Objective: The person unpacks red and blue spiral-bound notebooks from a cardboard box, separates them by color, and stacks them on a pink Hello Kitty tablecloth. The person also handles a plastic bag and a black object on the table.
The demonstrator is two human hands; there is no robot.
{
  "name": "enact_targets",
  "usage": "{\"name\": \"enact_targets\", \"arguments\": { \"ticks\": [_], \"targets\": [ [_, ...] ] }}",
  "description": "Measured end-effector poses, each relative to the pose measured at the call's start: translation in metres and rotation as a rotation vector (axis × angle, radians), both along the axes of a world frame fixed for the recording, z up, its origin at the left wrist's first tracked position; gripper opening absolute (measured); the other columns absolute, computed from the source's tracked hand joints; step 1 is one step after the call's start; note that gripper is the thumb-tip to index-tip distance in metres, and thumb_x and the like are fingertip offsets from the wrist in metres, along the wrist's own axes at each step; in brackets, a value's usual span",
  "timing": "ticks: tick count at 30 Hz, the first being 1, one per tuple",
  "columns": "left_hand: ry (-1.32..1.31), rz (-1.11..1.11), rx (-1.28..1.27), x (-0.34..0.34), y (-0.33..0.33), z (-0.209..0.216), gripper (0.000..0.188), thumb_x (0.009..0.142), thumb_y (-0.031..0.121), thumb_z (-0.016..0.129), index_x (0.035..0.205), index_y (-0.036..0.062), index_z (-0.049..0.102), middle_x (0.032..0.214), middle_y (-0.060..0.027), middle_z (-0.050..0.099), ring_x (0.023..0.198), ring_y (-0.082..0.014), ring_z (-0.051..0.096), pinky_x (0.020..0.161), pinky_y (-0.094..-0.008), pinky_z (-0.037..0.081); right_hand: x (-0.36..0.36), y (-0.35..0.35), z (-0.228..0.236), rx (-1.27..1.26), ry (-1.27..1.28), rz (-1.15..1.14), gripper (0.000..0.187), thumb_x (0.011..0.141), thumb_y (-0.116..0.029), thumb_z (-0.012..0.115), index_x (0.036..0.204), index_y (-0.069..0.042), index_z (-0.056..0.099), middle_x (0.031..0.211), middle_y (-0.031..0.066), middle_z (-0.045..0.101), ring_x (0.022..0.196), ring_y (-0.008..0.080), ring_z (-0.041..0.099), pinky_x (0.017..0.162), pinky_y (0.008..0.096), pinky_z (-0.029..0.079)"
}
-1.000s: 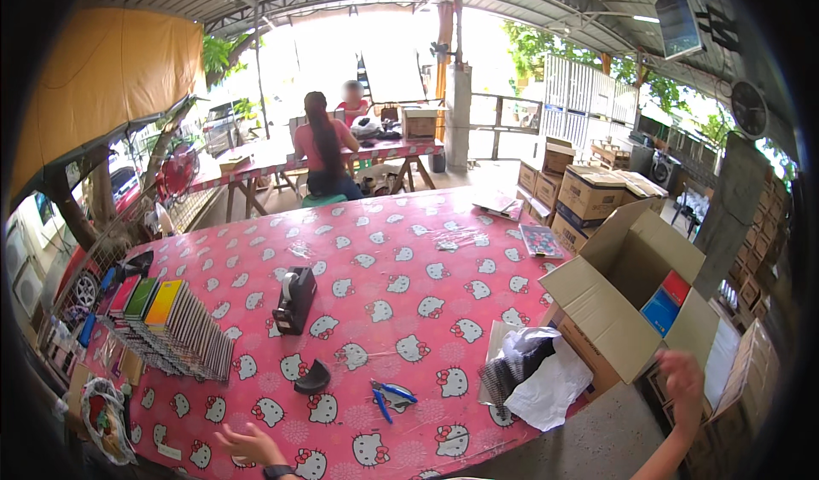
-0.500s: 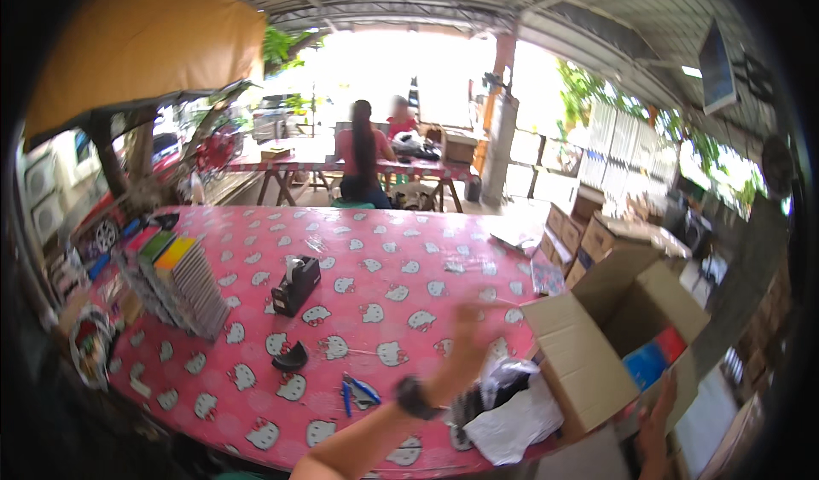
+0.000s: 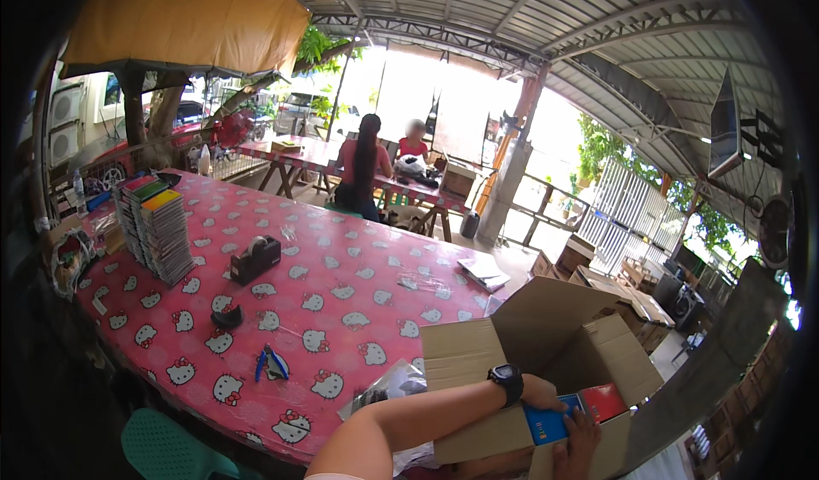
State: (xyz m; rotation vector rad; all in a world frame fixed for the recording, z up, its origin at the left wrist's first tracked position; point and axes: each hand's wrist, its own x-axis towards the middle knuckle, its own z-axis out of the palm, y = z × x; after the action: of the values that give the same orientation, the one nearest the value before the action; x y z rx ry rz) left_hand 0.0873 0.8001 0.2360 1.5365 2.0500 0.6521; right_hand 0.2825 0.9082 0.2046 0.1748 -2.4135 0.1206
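Left hand (image 3: 544,390) has crossed from over the table (image 3: 358,258) to the open carton (image 3: 546,318) at four o'clock, joining the right hand (image 3: 580,436).
Toward five o'clock, the blue book (image 3: 543,426) lies in the carton's mouth beside a red book (image 3: 602,401); left fingers overlap its upper edge, right fingers its right edge, probably for control from two sides, though whether they grip or merely touch cannot be told. Flaps (image 3: 461,352) splay outward, seemingly leaving the mouth clear for reaching.

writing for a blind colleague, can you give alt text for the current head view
The left hand and right hand touch a blue book, beside a red book in an open cardboard box. A pink patterned table holds stacked books, a black tape dispenser and blue-handled pliers.
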Motion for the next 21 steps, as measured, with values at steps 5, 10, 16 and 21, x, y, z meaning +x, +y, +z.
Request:
{"name": "enact_targets", "arguments": {
  "ticks": [5, 10, 16, 21],
  "targets": [
    [-0.042, -0.051, -0.104, -0.002, 0.001, 0.001, 0.072, 0.087, 0.061, 0.036, 0.111, -0.0034, 0.058, 0.106, -0.0197, 0.062, 0.096, -0.0304, 0.06, 0.086, -0.0382, 0.045, -0.007, 0.019, 0.008, -0.115, 0.15, 0.116, 0.057, 0.089, -0.046, 0.039, 0.121, 0.0, 0.049, 0.132, 0.0233, 0.04, 0.123, 0.039, 0.036, 0.1, 0.0516, 0.024],
    [0.162, -0.114, -0.046, 0.004, -0.009, 0.035, 0.072, 0.088, 0.062, 0.033, 0.116, 0.0002, 0.057, 0.11, -0.0161, 0.061, 0.1, -0.0273, 0.059, 0.088, -0.0365, 0.044, -0.015, 0.042, 0.057, -0.132, -0.267, -0.068, 0.058, 0.091, -0.04, 0.046, 0.137, -0.007, 0.034, 0.139, 0.0164, 0.035, 0.129, 0.0403, 0.027, 0.105, 0.0503, 0.023],
    [0.332, -0.213, -0.111, 0.007, 0.029, 0.04, 0.077, 0.081, 0.069, 0.039, 0.121, 0.0045, 0.054, 0.113, -0.0156, 0.06, 0.104, -0.0262, 0.057, 0.091, -0.034, 0.042, -0.037, 0.06, 0.037, 0.134, -0.038, 0.04, 0.035, 0.088, -0.024, 0.052, 0.112, 0.001, 0.055, 0.114, 0.0182, 0.055, 0.11, 0.0323, 0.05, 0.096, 0.0399, 0.037],
    [0.253, -0.281, -0.081, -0.007, 0.059, 0.02, 0.056, 0.088, 0.057, 0.038, 0.119, 0.0134, 0.057, 0.115, -0.0129, 0.059, 0.106, -0.0289, 0.056, 0.089, -0.0365, 0.043, -0.036, 0.052, 0.041, -0.207, 0.057, 0.066, 0.027, 0.087, -0.021, 0.053, 0.097, 0.002, 0.063, 0.105, 0.0156, 0.061, 0.1, 0.0346, 0.056, 0.089, 0.0428, 0.042]
  ]
}}
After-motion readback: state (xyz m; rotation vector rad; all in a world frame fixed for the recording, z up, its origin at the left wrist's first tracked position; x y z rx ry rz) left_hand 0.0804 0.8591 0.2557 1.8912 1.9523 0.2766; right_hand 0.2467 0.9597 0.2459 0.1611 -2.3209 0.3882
